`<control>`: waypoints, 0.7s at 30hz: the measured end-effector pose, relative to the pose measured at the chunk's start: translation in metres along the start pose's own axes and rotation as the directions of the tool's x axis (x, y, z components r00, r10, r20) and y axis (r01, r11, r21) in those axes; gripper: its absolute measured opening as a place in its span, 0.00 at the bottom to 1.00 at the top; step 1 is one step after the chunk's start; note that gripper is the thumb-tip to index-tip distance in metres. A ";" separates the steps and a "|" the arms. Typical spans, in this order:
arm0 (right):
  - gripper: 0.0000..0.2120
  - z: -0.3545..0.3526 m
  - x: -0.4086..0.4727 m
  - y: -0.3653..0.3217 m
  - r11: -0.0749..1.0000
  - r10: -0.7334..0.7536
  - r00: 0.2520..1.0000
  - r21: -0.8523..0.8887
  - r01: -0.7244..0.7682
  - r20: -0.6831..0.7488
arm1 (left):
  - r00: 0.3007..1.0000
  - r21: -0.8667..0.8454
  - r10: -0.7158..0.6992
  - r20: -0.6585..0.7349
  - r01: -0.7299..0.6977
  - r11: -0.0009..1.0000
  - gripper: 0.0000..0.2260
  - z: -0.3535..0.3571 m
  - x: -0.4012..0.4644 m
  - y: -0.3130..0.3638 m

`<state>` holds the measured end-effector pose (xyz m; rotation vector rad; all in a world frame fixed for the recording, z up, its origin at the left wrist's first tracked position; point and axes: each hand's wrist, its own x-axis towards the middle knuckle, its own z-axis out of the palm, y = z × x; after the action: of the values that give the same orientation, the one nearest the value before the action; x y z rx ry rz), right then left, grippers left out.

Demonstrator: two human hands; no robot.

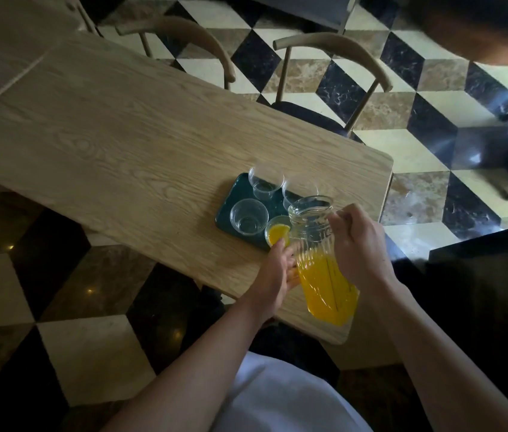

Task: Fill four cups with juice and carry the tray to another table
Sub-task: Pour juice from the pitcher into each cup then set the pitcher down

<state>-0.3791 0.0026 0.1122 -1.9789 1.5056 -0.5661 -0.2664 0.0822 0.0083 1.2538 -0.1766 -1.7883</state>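
Wooden table [115, 126] is carrying a dark tray [231, 194] with four cups. Right hand [358, 244] is gripping the jug [318, 254], tilting juice into the near cup [277, 233]; left hand [273, 275] is wrapping fingers around that cup.

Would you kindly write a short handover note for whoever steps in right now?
Right hand: grip on the ribbed glass jug of orange juice, tilted over the tray.
Left hand: steadying the near clear plastic cup and the jug's side.
Dark green rectangular tray sits near the wooden table's right end, holding four cups.
Done: near cup partly filled.
Left: finish it, fill the three empty cups, carry the tray.
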 end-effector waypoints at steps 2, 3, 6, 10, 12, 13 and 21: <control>0.13 -0.003 0.000 0.009 0.998 0.021 0.999 0.053 -0.018 -0.050 | 0.999 0.027 0.008 0.032 -0.009 1.000 0.33 0.003 0.003 0.002; 0.13 -0.005 0.001 0.014 0.997 0.035 0.997 0.077 -0.030 -0.069 | 0.999 0.037 0.004 0.043 -0.005 0.999 0.34 0.005 0.005 0.004; 0.11 -0.008 0.004 0.022 0.993 0.066 0.990 0.106 -0.054 -0.121 | 0.998 0.068 -0.018 0.057 0.014 0.998 0.36 0.014 0.013 0.015; 0.10 -0.010 0.009 0.026 0.990 0.094 0.982 0.121 -0.075 -0.163 | 0.998 0.046 -0.019 0.059 0.017 0.999 0.40 0.025 0.021 0.031; 0.10 -0.010 0.014 0.027 0.989 0.107 0.977 0.119 -0.085 -0.187 | 0.999 0.014 -0.027 0.032 0.026 1.000 0.45 0.031 0.027 0.037; 0.10 -0.011 0.018 0.027 0.989 0.115 0.975 0.113 -0.094 -0.188 | 1.000 -0.003 -0.028 0.011 0.028 1.000 0.47 0.034 0.031 0.040; 0.12 -0.007 0.065 0.026 0.993 0.107 0.992 -0.042 -0.110 -0.061 | 0.993 -0.162 -0.113 0.029 0.117 0.980 0.41 0.043 0.065 0.046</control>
<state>-0.3845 -0.0663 0.0990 -1.9155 1.6641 -0.5524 -0.2781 -0.0076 0.0107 1.1489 0.0323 -1.8739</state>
